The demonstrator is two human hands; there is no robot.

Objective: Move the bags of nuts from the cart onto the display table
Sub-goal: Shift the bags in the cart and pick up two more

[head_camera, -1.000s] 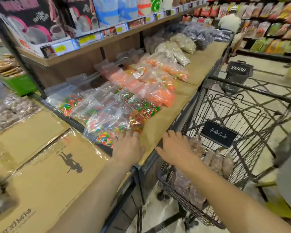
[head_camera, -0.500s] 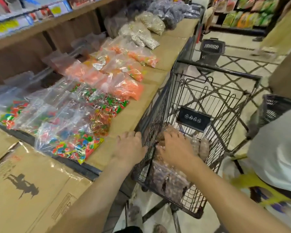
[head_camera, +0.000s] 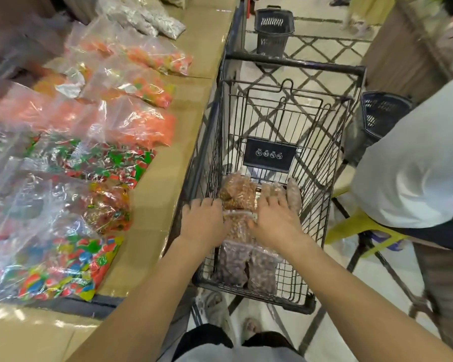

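Observation:
A black wire cart (head_camera: pixel 285 100) stands against the right edge of the display table (head_camera: pixel 152 205). Several clear bags of brown nuts (head_camera: pixel 237 194) lie in the cart's bottom, with darker bags (head_camera: pixel 246 267) nearest me. Both my hands are down inside the cart over the bags. My left hand (head_camera: pixel 203 220) lies at the left side of a bag with its fingers fairly straight. My right hand (head_camera: pixel 275 218) lies on the bags at the right, fingers spread. Neither hand plainly grips a bag.
Clear bags of coloured candy (head_camera: pixel 71 267) and orange sweets (head_camera: pixel 131 124) cover the left of the table; a bare cardboard strip runs along its right edge. A person in a white top (head_camera: pixel 416 163) stands close on the right. Black baskets (head_camera: pixel 273 30) sit beyond the cart.
My view has swung right and down from the table to the cart. Both hands left the table edge and went down into the cart onto the nut bags.

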